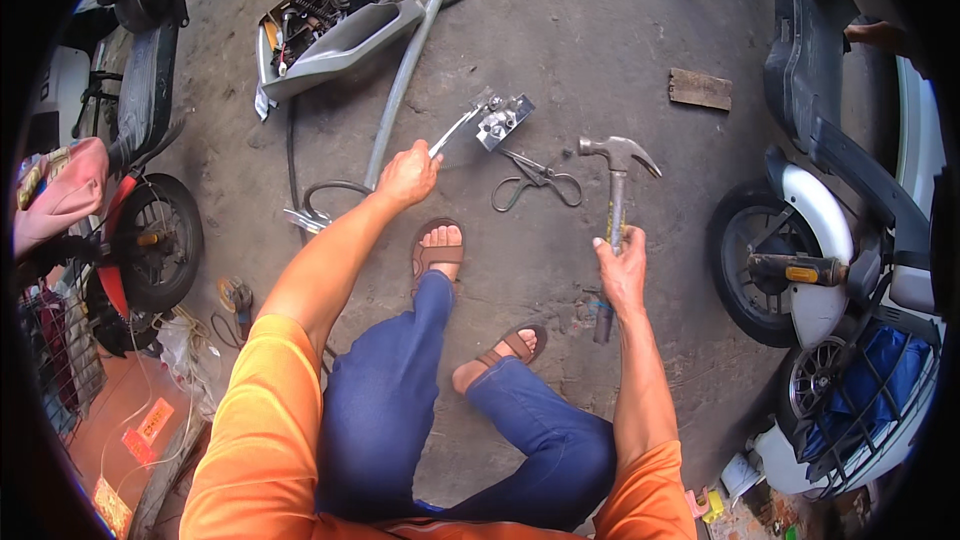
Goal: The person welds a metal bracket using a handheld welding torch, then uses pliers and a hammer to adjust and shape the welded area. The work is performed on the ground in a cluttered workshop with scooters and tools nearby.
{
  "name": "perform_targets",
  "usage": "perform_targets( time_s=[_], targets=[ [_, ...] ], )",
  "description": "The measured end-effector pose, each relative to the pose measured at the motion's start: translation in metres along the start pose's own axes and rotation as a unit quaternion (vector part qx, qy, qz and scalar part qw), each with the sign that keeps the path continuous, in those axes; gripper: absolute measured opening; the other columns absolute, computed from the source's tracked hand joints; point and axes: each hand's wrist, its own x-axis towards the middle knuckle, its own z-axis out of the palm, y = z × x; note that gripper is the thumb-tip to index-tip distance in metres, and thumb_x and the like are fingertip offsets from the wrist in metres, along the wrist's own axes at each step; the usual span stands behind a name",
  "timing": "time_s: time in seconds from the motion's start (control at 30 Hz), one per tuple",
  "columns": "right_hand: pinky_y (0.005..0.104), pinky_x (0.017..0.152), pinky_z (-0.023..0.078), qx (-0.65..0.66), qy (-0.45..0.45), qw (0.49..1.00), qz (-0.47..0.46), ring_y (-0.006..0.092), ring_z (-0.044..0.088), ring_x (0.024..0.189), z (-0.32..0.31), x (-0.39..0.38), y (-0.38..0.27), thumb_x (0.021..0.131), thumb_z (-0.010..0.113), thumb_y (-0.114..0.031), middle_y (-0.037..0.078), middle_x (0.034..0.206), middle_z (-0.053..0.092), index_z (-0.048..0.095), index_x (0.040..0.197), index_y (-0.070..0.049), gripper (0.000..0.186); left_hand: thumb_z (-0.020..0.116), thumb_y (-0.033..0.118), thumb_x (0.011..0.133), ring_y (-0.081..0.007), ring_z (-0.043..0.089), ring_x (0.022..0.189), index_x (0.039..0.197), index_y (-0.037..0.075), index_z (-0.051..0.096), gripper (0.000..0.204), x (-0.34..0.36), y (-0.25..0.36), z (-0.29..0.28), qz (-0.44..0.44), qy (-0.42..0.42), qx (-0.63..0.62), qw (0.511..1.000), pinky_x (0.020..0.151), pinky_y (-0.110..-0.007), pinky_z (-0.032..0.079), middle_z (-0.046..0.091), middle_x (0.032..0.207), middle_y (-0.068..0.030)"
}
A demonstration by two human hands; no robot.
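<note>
My right hand (pixel 622 270) is closed round the grip of a claw hammer (pixel 617 185), whose metal head points away from me above the floor. My left hand (pixel 408 177) grips a slim silver metal tool (pixel 455 133); its exact kind is unclear. The tool's far end meets or overlaps a shiny metal block (pixel 507 122), and I cannot tell whether it clamps it. Between the two hands a pair of scissors (pixel 537 182) with dark loop handles lies on the floor, just nearer than the block.
A grey pump-like casing (pixel 345 45) with exposed inner parts lies at the far left, beside a grey hose (pixel 410 65). A small wooden board (pixel 700 90) rests far right. Motorbike wheels (pixel 765 265) flank the right side, another wheel (pixel 160 243) the left.
</note>
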Motion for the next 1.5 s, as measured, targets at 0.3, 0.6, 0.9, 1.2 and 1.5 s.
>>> perform_targets(
  time_s=[0.3, 0.6, 0.9, 1.2, 1.5],
  targets=[
    [0.0474, 0.074, 0.048, -0.113, 0.015, 0.988, -0.103, 0.0415, 0.065, 0.083, 0.080, 0.055, -0.057, 0.079, 0.066, -0.027, 0.022, 0.085, 0.066, 0.059, 0.107, -0.004, 0.037, 0.051, 0.021, 0.095, -0.0307, 0.061, 0.078, 0.127, 0.003, 0.048, 0.037, 0.052, -0.040, 0.029, 0.077, 0.011, -0.195, 0.978, 0.066, -0.044, 0.048, 0.063, 0.086, -0.0154],
    [0.0504, 0.077, 0.049, -0.240, 0.023, 0.945, -0.220, 0.0407, 0.063, 0.092, 0.107, 0.077, -0.046, 0.083, 0.062, -0.023, 0.018, 0.101, 0.066, 0.051, 0.119, -0.012, 0.039, 0.048, 0.017, 0.097, -0.0112, 0.047, 0.064, 0.111, 0.007, 0.055, 0.019, 0.011, -0.038, 0.023, -0.062, -0.156, -0.380, 0.910, 0.051, -0.028, 0.039, 0.050, 0.077, -0.0003],
    [0.0488, 0.079, 0.050, -0.258, -0.002, 0.933, -0.250, 0.0396, 0.063, 0.094, 0.110, 0.073, -0.037, 0.083, 0.062, -0.020, 0.016, 0.108, 0.063, 0.048, 0.126, -0.012, 0.045, 0.049, 0.014, 0.088, -0.0421, 0.052, 0.120, 0.141, 0.008, 0.041, 0.054, 0.033, -0.027, 0.025, 0.023, 0.032, -0.151, 0.988, 0.098, -0.048, 0.042, 0.055, 0.128, -0.0269],
    [0.0485, 0.080, 0.050, -0.247, -0.004, 0.945, -0.213, 0.0403, 0.063, 0.095, 0.124, 0.063, -0.038, 0.085, 0.061, -0.018, 0.019, 0.110, 0.062, 0.042, 0.136, -0.010, 0.055, 0.045, 0.011, 0.094, -0.0112, 0.052, 0.072, 0.145, 0.016, 0.041, 0.051, 0.002, -0.025, 0.005, -0.092, -0.133, -0.419, 0.893, 0.062, -0.026, 0.044, 0.056, 0.087, -0.0025],
    [0.0502, 0.080, 0.049, -0.185, 0.010, 0.966, -0.178, 0.0423, 0.062, 0.096, 0.140, 0.054, -0.046, 0.084, 0.062, -0.017, 0.023, 0.106, 0.063, 0.044, 0.131, -0.006, 0.051, 0.045, 0.009, 0.095, -0.0122, 0.053, 0.066, 0.140, 0.012, 0.044, 0.045, -0.008, -0.010, -0.014, -0.130, -0.109, -0.339, 0.925, 0.053, -0.027, 0.043, 0.055, 0.083, -0.0033]
  ],
)
